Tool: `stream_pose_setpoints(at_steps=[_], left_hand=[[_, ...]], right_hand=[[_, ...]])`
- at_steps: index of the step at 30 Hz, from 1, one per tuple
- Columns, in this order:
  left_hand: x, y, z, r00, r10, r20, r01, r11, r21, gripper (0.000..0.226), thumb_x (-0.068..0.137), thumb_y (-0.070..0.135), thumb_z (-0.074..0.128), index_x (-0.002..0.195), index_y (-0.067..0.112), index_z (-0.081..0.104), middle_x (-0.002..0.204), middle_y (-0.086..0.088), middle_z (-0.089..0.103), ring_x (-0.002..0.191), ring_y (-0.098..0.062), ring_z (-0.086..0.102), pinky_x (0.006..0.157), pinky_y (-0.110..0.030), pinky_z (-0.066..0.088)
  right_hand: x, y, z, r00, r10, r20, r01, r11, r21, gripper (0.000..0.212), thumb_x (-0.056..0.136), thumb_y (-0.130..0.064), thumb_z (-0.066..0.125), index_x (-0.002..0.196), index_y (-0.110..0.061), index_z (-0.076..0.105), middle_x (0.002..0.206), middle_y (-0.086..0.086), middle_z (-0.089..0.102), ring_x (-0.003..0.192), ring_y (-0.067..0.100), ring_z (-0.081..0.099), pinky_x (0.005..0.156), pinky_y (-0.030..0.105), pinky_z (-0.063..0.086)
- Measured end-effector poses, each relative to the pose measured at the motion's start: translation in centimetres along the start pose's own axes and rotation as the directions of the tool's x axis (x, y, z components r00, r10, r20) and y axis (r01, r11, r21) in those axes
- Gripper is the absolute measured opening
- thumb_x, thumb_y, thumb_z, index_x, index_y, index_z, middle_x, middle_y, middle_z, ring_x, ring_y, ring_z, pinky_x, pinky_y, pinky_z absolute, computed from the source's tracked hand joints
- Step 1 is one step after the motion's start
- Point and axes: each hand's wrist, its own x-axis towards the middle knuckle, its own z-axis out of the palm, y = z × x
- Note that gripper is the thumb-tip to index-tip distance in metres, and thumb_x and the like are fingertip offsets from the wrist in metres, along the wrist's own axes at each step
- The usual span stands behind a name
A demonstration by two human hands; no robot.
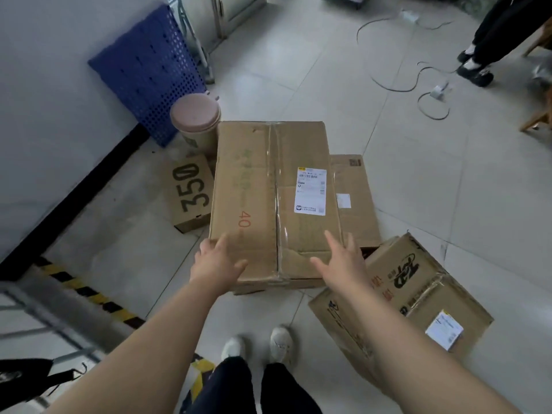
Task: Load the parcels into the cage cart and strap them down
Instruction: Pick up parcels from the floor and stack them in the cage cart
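A large taped cardboard parcel point(268, 186) with a white shipping label lies on the floor in front of me, on top of a flatter box point(355, 204). My left hand point(216, 261) is over its near left corner with fingers spread. My right hand point(340, 261) hovers over its near right part, fingers straight. Neither hand grips anything. Another printed parcel point(412, 300) with a label lies to the right. A small box marked 350 point(191, 192) sits to the left. The cage cart's metal frame point(44, 303) shows at the lower left.
A pink-lidded round container point(195, 121) and a blue perforated panel point(146, 67) stand by the wall. Cables point(418, 82) trail across the tiled floor at the back right, near another person's legs point(490, 40). Yellow-black hazard tape point(89, 291) marks the floor.
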Motion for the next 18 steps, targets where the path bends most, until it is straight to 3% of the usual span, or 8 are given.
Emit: stream_pose_setpoints(at_steps=[4,8,11,14,18], left_hand=[[2.7,-0.5,1.3,0.998,-0.066,0.002,0.066,0.987,-0.149,0.100,0.084,0.048,0.067,0.153,0.029,-0.004,0.153,-0.013,0.015,0.136,-0.037,0.031,0.108,-0.051,0.038],[4.2,-0.8,2.1,0.990,-0.127,0.055,0.137,0.959,-0.249,0.123,0.076,0.051,0.074,0.148,0.036,-0.024,0.149,-0.015,0.021,0.126,-0.035,0.044,0.100,-0.049,0.046],[4.3,-0.8,2.2,0.988,-0.150,0.024,0.151,0.952,-0.265,0.129,0.070,0.054,0.078,0.147,0.038,-0.024,0.145,-0.014,0.025,0.121,-0.034,0.049,0.096,-0.047,0.048],[4.4,-0.9,1.4,0.981,-0.189,-0.039,0.170,0.941,-0.292,0.130,0.065,0.058,0.079,0.149,0.036,-0.017,0.148,-0.013,0.025,0.128,-0.034,0.043,0.100,-0.052,0.044],[3.8,-1.0,-0.6,0.973,-0.219,-0.067,0.192,0.938,-0.288,0.128,0.062,0.063,0.078,0.151,0.034,-0.010,0.147,-0.011,0.029,0.129,-0.034,0.043,0.100,-0.049,0.044]], right_hand=[[2.9,0.6,1.0,0.998,0.021,0.062,-0.027,0.994,0.105,0.083,0.086,-0.052,0.061,0.150,-0.041,0.011,0.159,0.015,0.006,0.144,0.035,0.019,0.114,0.047,0.026],[4.4,1.0,1.7,0.997,0.037,0.068,-0.057,0.944,0.324,0.090,0.081,-0.047,0.069,0.148,-0.048,0.010,0.154,0.008,0.020,0.137,0.026,0.034,0.109,0.042,0.034],[4.3,0.5,1.9,0.998,0.062,0.009,-0.061,0.939,0.338,0.091,0.077,-0.051,0.071,0.147,-0.051,0.013,0.149,0.005,0.028,0.131,0.025,0.042,0.102,0.040,0.041],[3.9,-0.8,1.3,0.997,0.063,-0.039,-0.049,0.955,0.291,0.087,0.076,-0.055,0.069,0.146,-0.051,0.018,0.148,0.002,0.032,0.126,0.025,0.047,0.095,0.040,0.048],[3.3,-3.1,-0.6,0.995,0.053,-0.090,-0.033,0.978,0.204,0.084,0.075,-0.060,0.066,0.146,-0.048,0.022,0.147,0.000,0.035,0.124,0.024,0.049,0.093,0.040,0.049]])
